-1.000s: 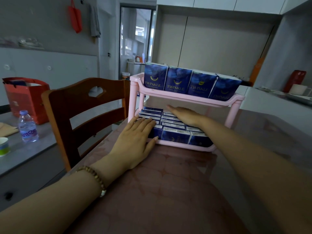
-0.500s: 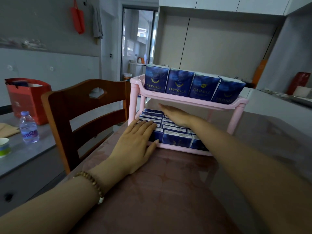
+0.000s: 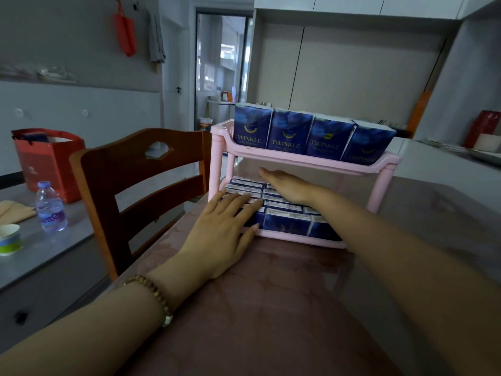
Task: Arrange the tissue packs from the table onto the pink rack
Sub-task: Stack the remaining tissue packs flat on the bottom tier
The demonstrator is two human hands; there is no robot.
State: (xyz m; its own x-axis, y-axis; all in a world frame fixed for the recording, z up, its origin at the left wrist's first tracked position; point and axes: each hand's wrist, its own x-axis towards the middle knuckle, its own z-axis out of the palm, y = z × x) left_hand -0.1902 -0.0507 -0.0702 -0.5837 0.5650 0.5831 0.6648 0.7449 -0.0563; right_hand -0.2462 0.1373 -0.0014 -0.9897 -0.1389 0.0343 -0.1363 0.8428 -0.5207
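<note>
A hard push could slide the pink rack (image 3: pixel 311 162) across the table (image 3: pixel 271 308) or topple the upright top-row packs (image 3: pixel 290 132). Dark blue tissue packs (image 3: pixel 287 221) lay flat, packed tight on the bottom shelf (image 3: pixel 298 239); left hand (image 3: pixel 222 232) and right hand (image 3: pixel 290 185) pressed on them, fingers (image 3: pixel 240 203) straight, seemingly close together, gripping nothing.

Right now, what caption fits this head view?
Tidying: left hand and right hand rest on bottom-shelf tissue packs in the pink rack.
</note>
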